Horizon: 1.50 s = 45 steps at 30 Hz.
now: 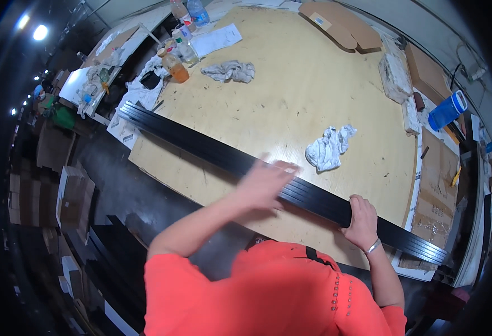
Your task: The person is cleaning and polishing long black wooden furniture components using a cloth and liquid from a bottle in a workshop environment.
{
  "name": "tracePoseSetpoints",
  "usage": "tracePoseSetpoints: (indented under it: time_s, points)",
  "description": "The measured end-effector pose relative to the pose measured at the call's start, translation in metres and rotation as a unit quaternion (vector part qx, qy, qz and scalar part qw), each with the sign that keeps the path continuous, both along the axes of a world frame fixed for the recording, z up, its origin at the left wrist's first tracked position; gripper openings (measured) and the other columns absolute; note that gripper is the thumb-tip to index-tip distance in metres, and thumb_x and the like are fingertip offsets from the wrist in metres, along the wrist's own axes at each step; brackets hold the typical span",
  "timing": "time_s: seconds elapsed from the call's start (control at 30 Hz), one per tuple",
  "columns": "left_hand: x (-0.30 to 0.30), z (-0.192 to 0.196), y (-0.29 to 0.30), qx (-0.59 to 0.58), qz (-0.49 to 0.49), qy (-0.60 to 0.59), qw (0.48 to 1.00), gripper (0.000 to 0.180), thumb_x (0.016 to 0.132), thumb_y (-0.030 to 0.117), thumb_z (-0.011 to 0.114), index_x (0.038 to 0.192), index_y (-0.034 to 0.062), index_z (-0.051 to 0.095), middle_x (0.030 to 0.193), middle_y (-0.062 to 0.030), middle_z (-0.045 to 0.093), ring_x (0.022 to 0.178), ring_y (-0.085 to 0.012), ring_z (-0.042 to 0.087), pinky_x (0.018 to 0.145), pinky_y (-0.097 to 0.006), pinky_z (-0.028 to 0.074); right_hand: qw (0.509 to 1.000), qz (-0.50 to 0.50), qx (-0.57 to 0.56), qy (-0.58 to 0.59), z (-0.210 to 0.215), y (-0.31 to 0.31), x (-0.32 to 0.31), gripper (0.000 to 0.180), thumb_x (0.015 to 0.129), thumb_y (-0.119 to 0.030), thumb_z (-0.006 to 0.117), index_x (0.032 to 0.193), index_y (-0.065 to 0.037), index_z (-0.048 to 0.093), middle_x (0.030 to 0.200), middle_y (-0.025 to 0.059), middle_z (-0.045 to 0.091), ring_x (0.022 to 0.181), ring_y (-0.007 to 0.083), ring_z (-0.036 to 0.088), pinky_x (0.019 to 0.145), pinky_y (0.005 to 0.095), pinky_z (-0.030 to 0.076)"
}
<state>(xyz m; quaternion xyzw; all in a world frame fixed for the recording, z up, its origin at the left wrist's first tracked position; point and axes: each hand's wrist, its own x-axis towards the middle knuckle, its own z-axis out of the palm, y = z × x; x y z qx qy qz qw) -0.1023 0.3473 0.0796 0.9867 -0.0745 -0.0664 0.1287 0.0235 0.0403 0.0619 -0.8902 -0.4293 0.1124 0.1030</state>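
Observation:
A long black grooved bar point(201, 147), like a metal or plastic profile, lies diagonally across the near part of the table, from far left to near right. My left hand point(264, 182) is over its middle, blurred by motion, with fingers stretched out and apart. Whether the palm touches the bar I cannot tell. Farther right, my right hand point(362, 221) is closed around the bar, fingers over the far edge and thumb on the near side. A crumpled white cloth point(329, 149) lies just beyond the bar.
The wooden tabletop point(290, 84) bears a second rag point(229, 71). Bottles, one with orange liquid point(176, 68), stand far left by a paper sheet point(218, 40). Cardboard point(341, 25) lies at the back; a blue jug point(447, 111) is at right. Black bars point(122, 263) lie low at left.

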Motion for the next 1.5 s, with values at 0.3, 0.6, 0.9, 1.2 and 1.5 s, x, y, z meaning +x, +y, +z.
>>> tracePoseSetpoints:
  time_s: [0.3, 0.6, 0.9, 1.2, 1.5]
  points:
    - [-0.051, -0.013, 0.163, 0.028, 0.065, -0.039, 0.997, 0.074, 0.058, 0.036, 0.089, 0.117, 0.0048, 0.057, 0.112, -0.0124, 0.061, 0.111, -0.0316, 0.057, 0.098, -0.043, 0.041, 0.999, 0.015, 0.015, -0.043, 0.015, 0.033, -0.017, 0.077, 0.049, -0.016, 0.088, 0.116, -0.006, 0.053, 0.121, 0.0169, 0.057, 0.109, 0.0373, 0.055, 0.092, 0.0446, 0.046]
    - [-0.072, -0.016, 0.156, 0.020, 0.026, -0.072, 0.997, 0.052, 0.058, 0.023, 0.081, 0.101, 0.0032, 0.060, 0.092, -0.0116, 0.063, 0.090, -0.0321, 0.061, 0.079, -0.042, 0.050, 0.999, -0.024, 0.034, -0.018, 0.000, 0.014, -0.035, 0.060, 0.051, -0.015, 0.084, 0.104, -0.006, 0.059, 0.095, 0.0131, 0.063, 0.089, 0.0356, 0.061, 0.079, 0.0445, 0.047]
    - [-0.121, -0.011, 0.109, -0.004, 0.062, -0.040, 0.997, 0.055, 0.054, 0.019, 0.082, 0.103, 0.0028, 0.063, 0.096, -0.0102, 0.066, 0.094, -0.0297, 0.063, 0.083, -0.039, 0.051, 0.999, 0.007, 0.046, 0.009, 0.002, -0.015, -0.056, 0.056, 0.051, -0.012, 0.081, 0.103, -0.006, 0.060, 0.093, 0.0130, 0.063, 0.086, 0.0354, 0.061, 0.077, 0.0435, 0.047]
    - [-0.096, 0.011, 0.087, -0.035, 0.111, 0.042, 0.992, 0.093, 0.056, 0.030, 0.088, 0.137, 0.0067, 0.049, 0.137, -0.0149, 0.051, 0.134, -0.0332, 0.043, 0.114, -0.053, 0.027, 0.999, -0.018, 0.004, -0.033, 0.011, -0.011, -0.065, 0.068, 0.053, -0.039, 0.089, 0.103, -0.006, 0.057, 0.099, 0.0143, 0.058, 0.093, 0.0362, 0.057, 0.083, 0.0475, 0.043]
    - [0.060, -0.003, 0.019, -0.177, -0.019, 0.037, 0.983, 0.065, 0.077, 0.013, 0.077, 0.136, 0.0030, 0.052, 0.137, -0.0196, 0.056, 0.126, -0.0375, 0.053, 0.107, -0.044, 0.043, 0.995, -0.078, 0.053, -0.010, 0.004, -0.007, -0.069, 0.050, 0.058, -0.026, 0.077, 0.099, -0.005, 0.059, 0.095, 0.0096, 0.057, 0.095, 0.0276, 0.057, 0.089, 0.0384, 0.041]
